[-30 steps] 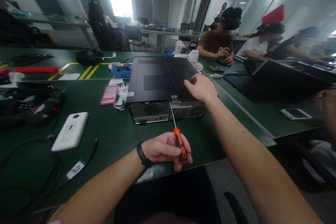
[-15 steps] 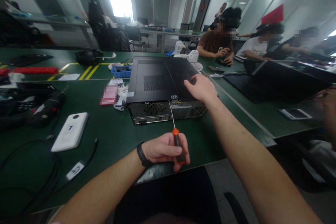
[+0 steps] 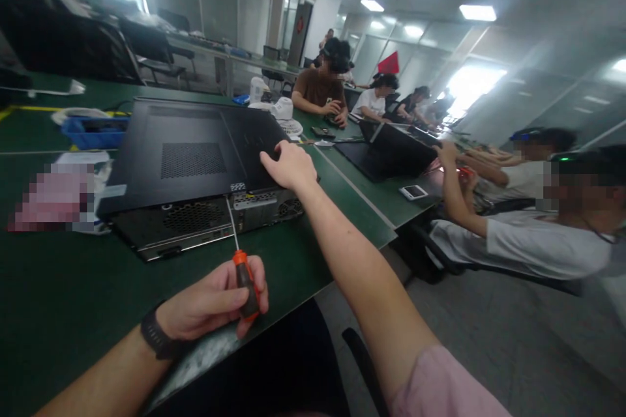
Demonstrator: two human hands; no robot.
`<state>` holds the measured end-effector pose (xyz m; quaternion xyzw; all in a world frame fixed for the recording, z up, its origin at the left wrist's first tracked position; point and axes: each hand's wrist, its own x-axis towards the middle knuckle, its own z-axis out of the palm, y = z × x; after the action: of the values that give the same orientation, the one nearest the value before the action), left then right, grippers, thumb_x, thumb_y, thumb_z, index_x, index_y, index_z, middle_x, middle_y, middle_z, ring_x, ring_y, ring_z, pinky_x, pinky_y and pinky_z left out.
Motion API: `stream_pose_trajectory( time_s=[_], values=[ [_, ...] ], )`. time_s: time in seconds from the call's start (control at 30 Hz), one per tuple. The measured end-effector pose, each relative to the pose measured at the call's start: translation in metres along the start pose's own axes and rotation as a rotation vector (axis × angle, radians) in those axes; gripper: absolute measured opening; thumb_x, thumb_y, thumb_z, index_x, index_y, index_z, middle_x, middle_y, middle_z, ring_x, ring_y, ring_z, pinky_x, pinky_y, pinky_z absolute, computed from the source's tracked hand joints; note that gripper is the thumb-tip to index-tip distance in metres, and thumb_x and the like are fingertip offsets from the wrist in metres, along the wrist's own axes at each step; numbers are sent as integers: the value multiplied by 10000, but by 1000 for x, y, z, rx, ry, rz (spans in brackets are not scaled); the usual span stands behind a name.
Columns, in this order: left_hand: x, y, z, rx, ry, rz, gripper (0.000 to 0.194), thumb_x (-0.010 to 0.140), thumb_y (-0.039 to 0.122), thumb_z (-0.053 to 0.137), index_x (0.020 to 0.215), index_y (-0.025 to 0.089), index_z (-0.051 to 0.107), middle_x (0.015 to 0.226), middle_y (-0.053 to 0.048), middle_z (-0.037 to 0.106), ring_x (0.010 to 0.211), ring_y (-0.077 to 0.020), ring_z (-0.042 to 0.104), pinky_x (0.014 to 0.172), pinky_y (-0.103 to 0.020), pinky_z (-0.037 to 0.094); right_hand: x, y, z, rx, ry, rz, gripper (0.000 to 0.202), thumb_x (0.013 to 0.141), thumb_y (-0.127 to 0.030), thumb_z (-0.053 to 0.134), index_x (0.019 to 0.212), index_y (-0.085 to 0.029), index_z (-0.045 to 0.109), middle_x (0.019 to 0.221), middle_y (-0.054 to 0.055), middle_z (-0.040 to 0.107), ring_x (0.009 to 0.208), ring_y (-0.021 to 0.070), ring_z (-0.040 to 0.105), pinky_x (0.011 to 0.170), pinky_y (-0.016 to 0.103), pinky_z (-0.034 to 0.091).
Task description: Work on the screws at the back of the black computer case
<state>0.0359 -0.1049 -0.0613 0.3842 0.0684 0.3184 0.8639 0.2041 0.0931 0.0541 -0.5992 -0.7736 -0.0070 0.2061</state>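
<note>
A black computer case (image 3: pixel 195 143) lies flat on the green table, its rear panel with vents and ports facing me. My left hand (image 3: pixel 220 296) is closed around the orange and dark handle of a screwdriver (image 3: pixel 245 283). The shaft points up and away, its tip at the upper edge of the rear panel near a small patterned sticker (image 3: pixel 237 187). Whether the tip sits in a screw is too small to tell. My right hand (image 3: pixel 291 166) rests on the right part of the top cover, fingers spread, holding nothing.
Left of the case are a blue tray (image 3: pixel 92 133) and a pinkish packet (image 3: pixel 53 195). Behind it stands a small white fan (image 3: pixel 288 118). To the right lie a white phone (image 3: pixel 413 192) and a large black panel (image 3: pixel 366 159). Several people sit along the tables, one close at right.
The camera view has swung right, so the case and my hands appear further left and co-workers at right come into sight. Both hands keep their places on the screwdriver and the cover.
</note>
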Motion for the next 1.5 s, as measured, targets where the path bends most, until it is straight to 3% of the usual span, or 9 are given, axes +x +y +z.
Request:
stream_pose_trajectory(
  time_s=[0.33, 1.5],
  values=[
    [0, 4, 6, 57, 47, -29, 374, 874, 442, 818, 1010, 177, 591, 918, -53, 748, 593, -86, 674, 540, -153, 453, -1, 0, -1, 7, -4, -13, 543, 971, -675, 488, 1151, -201, 681, 1227, 159, 747, 1139, 367, 697, 992, 537, 557],
    [0, 5, 9, 7, 62, -54, 310, 878, 409, 827, 1026, 170, 694, 930, -65, 789, 626, -88, 713, 570, -140, 501, 0, -1, 3, -11, 8, -1, 523, 979, -663, 497, 1145, -204, 684, 1223, 143, 751, 1134, 338, 698, 1001, 504, 564]
  ],
)
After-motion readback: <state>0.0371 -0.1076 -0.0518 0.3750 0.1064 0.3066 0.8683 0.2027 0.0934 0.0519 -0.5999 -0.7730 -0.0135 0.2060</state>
